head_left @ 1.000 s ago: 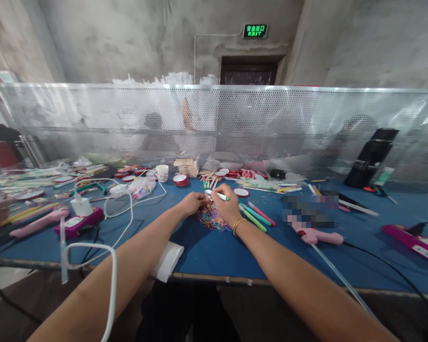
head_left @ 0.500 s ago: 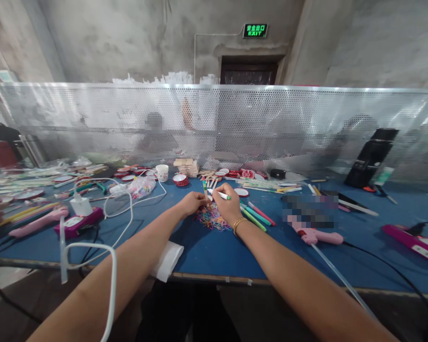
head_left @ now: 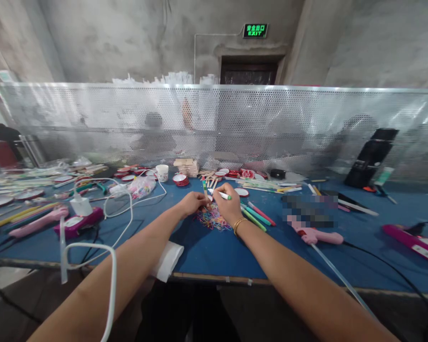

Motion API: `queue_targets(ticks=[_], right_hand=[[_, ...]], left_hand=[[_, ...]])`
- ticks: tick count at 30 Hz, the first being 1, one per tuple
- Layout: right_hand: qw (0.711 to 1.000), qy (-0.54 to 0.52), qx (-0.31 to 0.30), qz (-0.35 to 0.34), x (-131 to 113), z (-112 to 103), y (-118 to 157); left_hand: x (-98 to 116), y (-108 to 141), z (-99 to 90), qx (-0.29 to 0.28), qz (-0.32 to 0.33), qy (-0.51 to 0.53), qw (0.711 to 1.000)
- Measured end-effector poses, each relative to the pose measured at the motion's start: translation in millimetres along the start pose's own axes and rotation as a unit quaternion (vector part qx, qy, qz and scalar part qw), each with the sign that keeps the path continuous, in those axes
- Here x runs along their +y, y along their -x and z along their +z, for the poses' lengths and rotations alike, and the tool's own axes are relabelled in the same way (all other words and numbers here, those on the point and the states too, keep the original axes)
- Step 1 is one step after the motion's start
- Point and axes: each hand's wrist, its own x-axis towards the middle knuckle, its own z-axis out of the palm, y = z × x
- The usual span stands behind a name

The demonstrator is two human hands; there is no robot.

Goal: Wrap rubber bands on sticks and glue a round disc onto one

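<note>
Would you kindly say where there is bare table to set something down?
Between the loops and the table's near edge, and between the right glue gun and right purple strip. Back and left are crowded with sticks and cables.

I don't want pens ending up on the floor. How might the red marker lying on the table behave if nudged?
The red marker looks slim and rigid, so it's probably light and stiff. Its barrel seems rounded and it lies on a flat table, so it may roll. The green markers beside it could check it on that side.
</note>
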Motion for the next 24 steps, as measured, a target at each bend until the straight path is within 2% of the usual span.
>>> queue_targets(ticks=[8, 15, 24], right_hand=[[1.000, -0.003, -0.020, -0.012, -5.9, 1.4, 2.7], [1.000, 0.012, 0.004, 0.000, -1.1, 0.2, 0.7], [1.000, 0.007, -0.011, -0.013, -3.2, 1.6, 2.4]], left_hand=[[3.1, 2.4, 1.3, -0.001, -0.003, -0.004, 1.000], [3.8, 2.8, 0.7, 0.002, -0.005, -0.009, 1.000], [1.5, 1.3, 0.5, 0.001, 0.002, -0.006, 1.000]])
